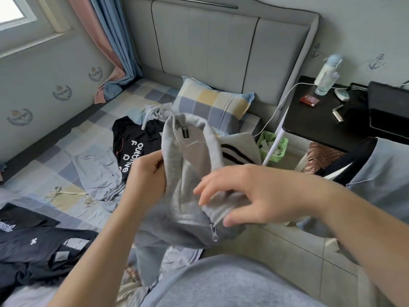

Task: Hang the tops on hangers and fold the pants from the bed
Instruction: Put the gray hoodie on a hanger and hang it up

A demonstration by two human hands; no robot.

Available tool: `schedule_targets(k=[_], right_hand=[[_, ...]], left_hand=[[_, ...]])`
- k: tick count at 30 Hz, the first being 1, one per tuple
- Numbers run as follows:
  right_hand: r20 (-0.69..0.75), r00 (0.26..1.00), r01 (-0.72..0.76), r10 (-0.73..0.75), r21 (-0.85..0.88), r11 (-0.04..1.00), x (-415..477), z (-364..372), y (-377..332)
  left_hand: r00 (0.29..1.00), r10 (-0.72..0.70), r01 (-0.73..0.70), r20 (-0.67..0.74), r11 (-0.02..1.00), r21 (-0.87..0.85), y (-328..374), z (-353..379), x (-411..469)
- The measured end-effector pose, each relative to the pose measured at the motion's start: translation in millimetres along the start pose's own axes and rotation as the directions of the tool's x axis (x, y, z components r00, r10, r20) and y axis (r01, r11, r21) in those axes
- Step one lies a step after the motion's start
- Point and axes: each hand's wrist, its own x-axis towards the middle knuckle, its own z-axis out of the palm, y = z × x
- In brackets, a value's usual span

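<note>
left hand [146,176] gripping limp grey fleece hoodie [188,156] (metal zip), right hand [241,193] pinching its zip edge

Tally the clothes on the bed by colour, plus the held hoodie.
Black garments: 3
Grey garments on the bed: 2
Grey zip hoodie, held: 1
Total: 6; striped grey piece behind it uncounted, maybe its sleeve.
</note>
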Motion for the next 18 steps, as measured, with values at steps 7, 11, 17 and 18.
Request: schedule_targets(k=[7,11,17,18], right_hand=[[-0.691,0.711,-0.343,0.126,-0.185,0.921,0,-29,62],[-0.499,0.812,-0.396,0.304,-0.088,0.914,2,-9,82],[-0.547,0.831,-0.146,0.102,-0.038,0.988,22,19,69],[-0.572,0.815,-0.105,0.091,0.007,0.994,24,21,66]], left_hand=[[0.989,0.145,-0.139,0.025,0.974,-0.179,9,4,-8],[0.98,0.181,-0.165,0.083,0.972,-0.166,14,1,-2],[0.935,0.264,-0.277,0.235,0.96,0.024,32,17,3],[0.929,0.256,-0.273,0.269,0.962,0.028,33,16,4]])
